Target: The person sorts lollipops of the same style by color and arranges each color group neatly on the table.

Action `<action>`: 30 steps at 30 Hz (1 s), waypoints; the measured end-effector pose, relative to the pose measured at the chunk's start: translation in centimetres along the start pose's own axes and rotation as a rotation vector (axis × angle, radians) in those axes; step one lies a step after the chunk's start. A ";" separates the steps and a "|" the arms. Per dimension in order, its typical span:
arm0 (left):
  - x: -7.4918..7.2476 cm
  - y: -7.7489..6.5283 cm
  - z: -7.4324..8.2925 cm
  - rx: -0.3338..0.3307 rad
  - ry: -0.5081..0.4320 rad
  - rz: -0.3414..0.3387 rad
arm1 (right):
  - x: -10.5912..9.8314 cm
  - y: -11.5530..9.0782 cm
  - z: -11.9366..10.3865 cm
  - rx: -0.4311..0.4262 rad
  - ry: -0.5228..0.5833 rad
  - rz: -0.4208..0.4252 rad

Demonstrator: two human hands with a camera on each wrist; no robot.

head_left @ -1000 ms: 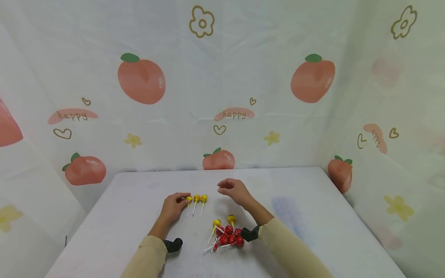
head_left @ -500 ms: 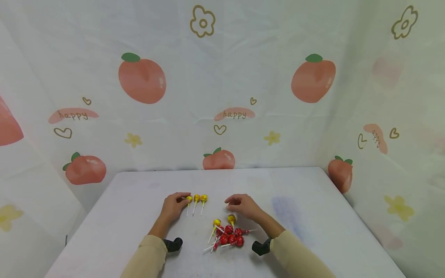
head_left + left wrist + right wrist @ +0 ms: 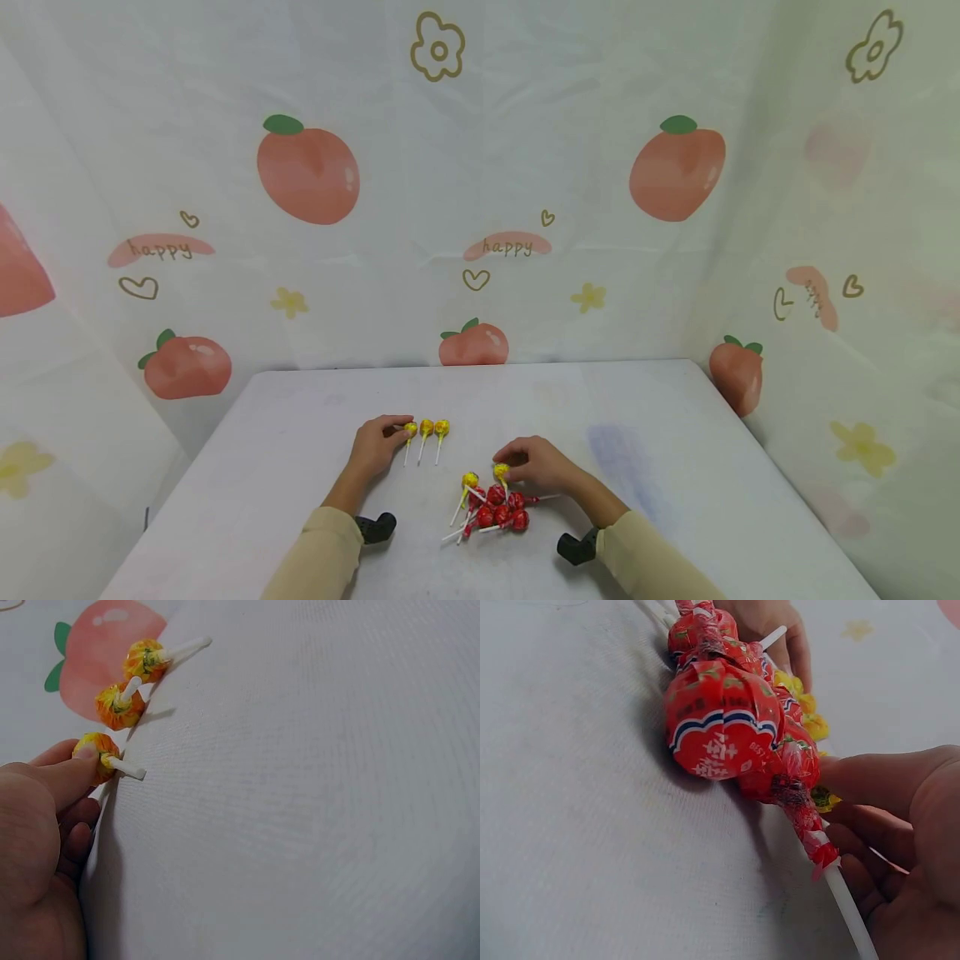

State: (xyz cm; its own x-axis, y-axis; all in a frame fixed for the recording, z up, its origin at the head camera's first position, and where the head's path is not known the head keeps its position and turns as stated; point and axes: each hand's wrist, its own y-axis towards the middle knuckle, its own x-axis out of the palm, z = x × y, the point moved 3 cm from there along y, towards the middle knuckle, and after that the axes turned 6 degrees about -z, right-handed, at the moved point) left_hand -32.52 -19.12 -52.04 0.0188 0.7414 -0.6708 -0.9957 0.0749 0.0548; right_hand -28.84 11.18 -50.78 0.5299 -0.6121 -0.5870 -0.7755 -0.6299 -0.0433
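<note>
Left hand (image 3: 372, 447) pinches the leftmost lollipop (image 3: 410, 428), apparently to align it with the worktop's far edge (image 3: 570, 369); right hand (image 3: 543, 465) pinches a yellow lollipop (image 3: 500, 472) beyond red lollipops (image 3: 485, 517), likely for sorting.

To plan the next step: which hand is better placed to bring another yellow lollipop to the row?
Probably the right hand: it appears to pinch a yellow lollipop beside the red lollipops; the left hand pinches the row's left-end lollipop.

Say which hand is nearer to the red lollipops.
Right. The right hand is beside the red lollipops, at a yellow lollipop; the left hand is farther off to the left, at the yellow row.
</note>
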 end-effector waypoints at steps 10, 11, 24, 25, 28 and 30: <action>-0.2 -0.1 0.1 0.013 -0.017 0.002 | -0.3 0.5 -0.3 0.017 -0.095 -0.048; -0.2 -0.1 0.1 0.014 -0.016 0.004 | -0.4 0.7 -0.4 0.015 -0.107 -0.058; 0.0 -0.2 0.2 0.006 -0.019 0.006 | -1.9 2.2 -1.7 0.092 -0.191 -0.106; 0.0 -0.2 0.2 0.007 -0.022 0.006 | -2.0 2.4 -1.7 0.094 -0.189 -0.105; 0.0 -0.2 0.2 0.006 -0.020 0.005 | -2.4 3.1 -2.0 0.095 -0.192 -0.101; 0.0 -0.2 0.1 0.005 -0.017 0.008 | -2.6 3.5 -2.2 0.086 -0.201 -0.098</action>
State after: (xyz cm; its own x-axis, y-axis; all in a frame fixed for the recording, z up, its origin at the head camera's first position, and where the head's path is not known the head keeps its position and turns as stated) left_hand -32.29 -19.02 -51.96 0.0126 0.7529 -0.6581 -0.9953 0.0726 0.0641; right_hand -32.20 9.51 -47.67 0.5321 -0.4372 -0.7250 -0.7545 -0.6334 -0.1718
